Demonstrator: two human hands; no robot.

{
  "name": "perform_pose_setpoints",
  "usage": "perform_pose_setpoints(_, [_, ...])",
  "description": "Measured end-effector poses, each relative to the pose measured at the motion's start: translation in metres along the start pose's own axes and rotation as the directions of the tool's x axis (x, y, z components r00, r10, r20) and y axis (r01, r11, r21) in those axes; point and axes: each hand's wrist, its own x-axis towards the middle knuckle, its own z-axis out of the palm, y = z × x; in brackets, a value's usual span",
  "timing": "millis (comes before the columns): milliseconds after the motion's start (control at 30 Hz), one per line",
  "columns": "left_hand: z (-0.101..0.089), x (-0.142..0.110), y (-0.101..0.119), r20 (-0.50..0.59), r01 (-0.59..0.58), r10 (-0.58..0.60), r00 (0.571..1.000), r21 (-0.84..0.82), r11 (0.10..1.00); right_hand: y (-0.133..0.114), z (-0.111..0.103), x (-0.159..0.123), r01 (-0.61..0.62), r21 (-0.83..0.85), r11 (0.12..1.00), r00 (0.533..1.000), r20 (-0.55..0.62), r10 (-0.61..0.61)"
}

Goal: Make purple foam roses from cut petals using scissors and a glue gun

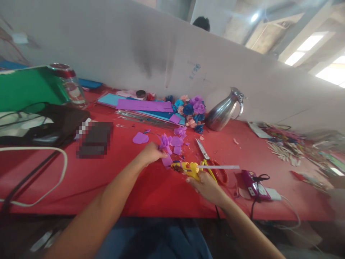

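Note:
My left hand [151,153] is closed on a purple paper flower [165,141] above the front half of the table. A purple petal [166,161] shows just below its fingertips. In my right hand [207,186] is a yellow glue gun [192,170], its nozzle pointing left at that petal. A long clear glue stick [222,167] sticks out of the gun's back end. Cut purple petals [177,141] lie right of the flower, and a larger purple paper piece [140,137] lies left of it. Scissors [202,149] with red and yellow handles lie behind the gun, partly hidden.
Paper roses [192,109] are heaped at the back beside stacked paper sheets [145,105] and wires. A steel jug [223,111] leans right of them. A magenta power socket [254,185] with cords lies right. A bottle [71,86] and green board [32,88] stand left on the red table [159,194].

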Motion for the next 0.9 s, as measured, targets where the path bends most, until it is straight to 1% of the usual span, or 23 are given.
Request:
perform_pose_setpoints(133, [0.0,-0.001,0.002,0.012,-0.012,0.012,1.0,0.021,1.0,0.001,-0.001,0.002,0.012,0.042,0.999,1.0,-0.012,-0.011])
perform_pose_setpoints(233, [-0.001,-0.004,0.004,-0.01,-0.014,0.014,1.0,0.027,1.0,0.005,-0.002,0.003,0.016,0.097,0.995,1.0,-0.021,-0.014])
perform_pose_setpoints(300, [-0.002,-0.005,0.005,-0.025,-0.014,0.015,1.0,0.011,1.0,0.008,-0.003,0.004,0.012,0.104,0.994,0.999,-0.031,-0.009])
perform_pose_setpoints(433, [-0.002,-0.004,0.006,-0.023,-0.023,0.022,0.999,-0.023,0.999,0.013,-0.003,0.005,-0.02,0.099,0.995,0.997,-0.068,0.027])
perform_pose_setpoints(533, [-0.002,-0.004,0.006,-0.011,-0.026,0.025,1.0,-0.031,0.999,0.013,-0.002,0.004,-0.034,0.117,0.993,0.997,-0.07,0.042])
perform_pose_setpoints(600, [-0.001,-0.005,0.006,-0.001,-0.016,0.016,1.0,-0.041,0.999,0.013,-0.007,0.004,-0.048,0.146,0.988,0.994,-0.088,0.061])
perform_pose_setpoints(667, [-0.002,-0.006,0.007,0.006,0.017,-0.016,1.0,-0.077,0.997,0.015,-0.019,0.005,-0.075,0.156,0.985,0.986,-0.134,0.097])
perform_pose_setpoints(733, [-0.003,-0.007,0.008,0.013,0.064,-0.063,0.998,-0.142,0.988,0.023,-0.039,0.011,-0.088,0.1,0.991,0.97,-0.216,0.108])
perform_pose_setpoints(767, [-0.004,-0.007,0.009,0.012,0.083,-0.082,0.997,-0.175,0.981,0.029,-0.052,0.016,-0.086,0.035,0.996,0.959,-0.266,0.092])
perform_pose_setpoints(833, [-0.006,-0.008,0.01,-0.004,0.091,-0.094,0.996,-0.225,0.97,0.048,-0.079,0.028,-0.092,-0.156,0.983,0.927,-0.375,0.027])
perform_pose_setpoints(867, [-0.007,-0.008,0.011,-0.02,0.079,-0.086,0.996,-0.238,0.968,0.059,-0.092,0.034,-0.124,-0.271,0.954,0.914,-0.406,0.003])
perform_pose_setpoints(900, [-0.009,-0.009,0.011,-0.036,0.057,-0.068,0.997,-0.246,0.967,0.071,-0.104,0.041,-0.19,-0.373,0.908,0.897,-0.443,0.006])
